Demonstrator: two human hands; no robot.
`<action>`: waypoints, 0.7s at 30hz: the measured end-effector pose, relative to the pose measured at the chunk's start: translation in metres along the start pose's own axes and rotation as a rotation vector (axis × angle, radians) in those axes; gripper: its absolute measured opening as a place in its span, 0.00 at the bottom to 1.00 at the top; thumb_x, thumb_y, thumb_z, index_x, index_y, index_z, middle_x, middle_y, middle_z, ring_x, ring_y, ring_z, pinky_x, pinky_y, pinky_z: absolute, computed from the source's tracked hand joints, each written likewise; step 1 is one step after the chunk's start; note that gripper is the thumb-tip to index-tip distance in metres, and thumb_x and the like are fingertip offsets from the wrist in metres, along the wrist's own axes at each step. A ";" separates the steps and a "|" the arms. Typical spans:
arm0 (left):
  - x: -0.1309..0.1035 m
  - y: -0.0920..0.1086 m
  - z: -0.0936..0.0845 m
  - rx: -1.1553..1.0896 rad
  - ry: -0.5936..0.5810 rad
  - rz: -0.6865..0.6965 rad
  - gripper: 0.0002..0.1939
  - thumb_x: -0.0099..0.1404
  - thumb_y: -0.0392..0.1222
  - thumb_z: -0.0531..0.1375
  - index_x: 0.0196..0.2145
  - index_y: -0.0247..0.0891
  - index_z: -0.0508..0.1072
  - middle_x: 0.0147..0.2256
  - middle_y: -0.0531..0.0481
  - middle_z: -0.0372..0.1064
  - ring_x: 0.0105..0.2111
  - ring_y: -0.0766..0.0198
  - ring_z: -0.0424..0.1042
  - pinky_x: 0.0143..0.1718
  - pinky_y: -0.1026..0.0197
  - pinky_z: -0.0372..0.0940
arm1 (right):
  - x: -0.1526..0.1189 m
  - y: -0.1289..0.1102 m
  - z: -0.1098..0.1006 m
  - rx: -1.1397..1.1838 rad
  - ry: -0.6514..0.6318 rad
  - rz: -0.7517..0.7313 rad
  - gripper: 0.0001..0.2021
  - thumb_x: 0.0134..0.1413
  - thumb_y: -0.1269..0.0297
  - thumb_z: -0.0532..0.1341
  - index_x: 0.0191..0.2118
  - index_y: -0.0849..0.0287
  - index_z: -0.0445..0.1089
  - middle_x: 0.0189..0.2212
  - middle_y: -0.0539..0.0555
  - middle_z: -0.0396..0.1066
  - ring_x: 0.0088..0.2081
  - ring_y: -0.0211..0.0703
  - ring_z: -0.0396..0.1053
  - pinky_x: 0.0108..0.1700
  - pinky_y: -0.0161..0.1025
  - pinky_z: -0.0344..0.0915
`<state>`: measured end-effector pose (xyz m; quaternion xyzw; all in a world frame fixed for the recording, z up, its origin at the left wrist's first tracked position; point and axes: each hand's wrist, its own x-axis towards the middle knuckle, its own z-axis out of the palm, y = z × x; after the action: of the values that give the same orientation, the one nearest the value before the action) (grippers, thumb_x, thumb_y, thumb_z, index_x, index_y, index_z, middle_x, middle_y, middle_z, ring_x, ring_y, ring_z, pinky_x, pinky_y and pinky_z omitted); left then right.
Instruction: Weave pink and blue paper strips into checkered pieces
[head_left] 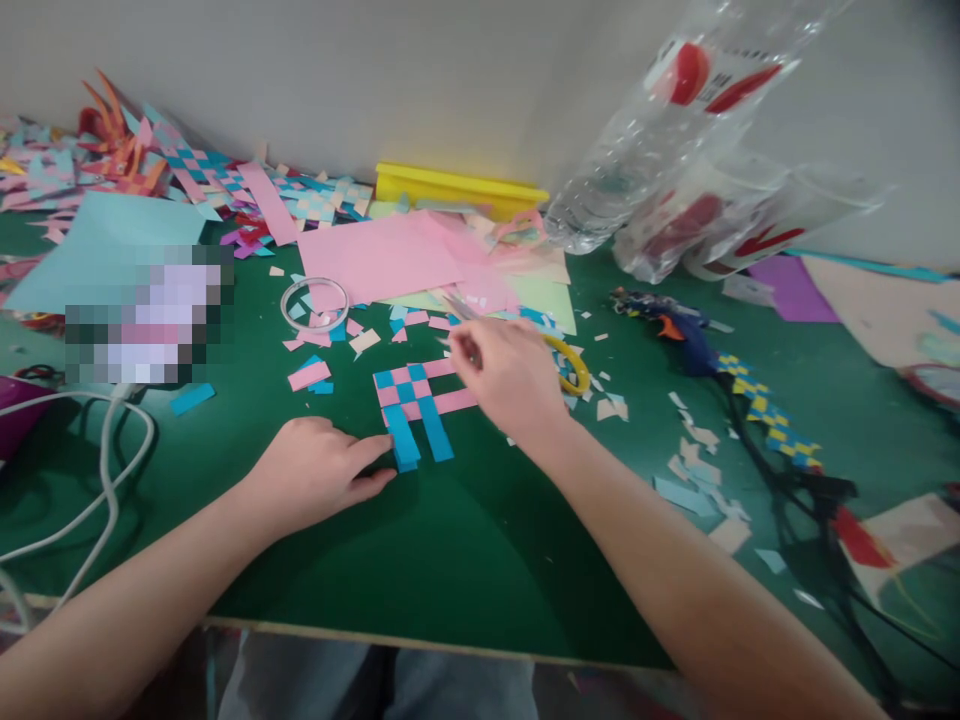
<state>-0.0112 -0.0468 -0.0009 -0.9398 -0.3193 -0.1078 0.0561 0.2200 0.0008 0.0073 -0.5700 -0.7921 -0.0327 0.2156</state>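
A small woven piece of pink and blue paper strips [405,390] lies on the green table, its loose blue ends toward me and its pink ends to the right. My left hand [322,465] has thumb and index finger at the edge of the left blue strip [403,445], closed on it. Over the pink ends is my right hand [517,375], fingers curled in; whatever they hold is hidden. A thin pointed metal tip [456,305] shows just beyond its fingers. Partly behind that hand sits a yellow ring [576,370], perhaps a scissors handle.
Pink paper sheets [382,255] and a yellow tray-like piece [461,188] lie at the back. A clear ring [315,305] and paper scraps surround the weave. Bottles and cups [675,140] stand back right. A white cable [109,470] runs at left, a dark stand [772,470] at right.
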 end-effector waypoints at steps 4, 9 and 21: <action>0.000 -0.001 0.001 -0.001 0.017 0.008 0.09 0.63 0.47 0.59 0.37 0.42 0.74 0.17 0.58 0.70 0.17 0.63 0.69 0.19 0.61 0.52 | 0.001 0.025 0.000 -0.081 0.141 0.055 0.18 0.59 0.75 0.46 0.48 0.58 0.68 0.51 0.61 0.66 0.53 0.53 0.61 0.51 0.50 0.57; -0.001 0.000 0.000 0.013 0.009 0.022 0.09 0.65 0.47 0.57 0.37 0.41 0.73 0.16 0.58 0.69 0.17 0.64 0.68 0.20 0.62 0.52 | -0.002 0.036 0.002 -0.162 0.229 0.056 0.14 0.60 0.67 0.49 0.31 0.57 0.71 0.47 0.61 0.65 0.53 0.57 0.60 0.54 0.58 0.53; -0.002 0.000 0.000 0.015 0.027 0.048 0.10 0.65 0.46 0.56 0.38 0.40 0.74 0.16 0.57 0.69 0.17 0.65 0.68 0.20 0.62 0.52 | -0.026 -0.004 -0.003 -0.093 0.233 -0.253 0.20 0.58 0.75 0.49 0.54 0.53 0.64 0.57 0.55 0.65 0.61 0.47 0.58 0.65 0.56 0.45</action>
<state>-0.0128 -0.0474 -0.0018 -0.9452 -0.2967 -0.1169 0.0699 0.2240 -0.0245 0.0009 -0.4676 -0.8249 -0.1620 0.2733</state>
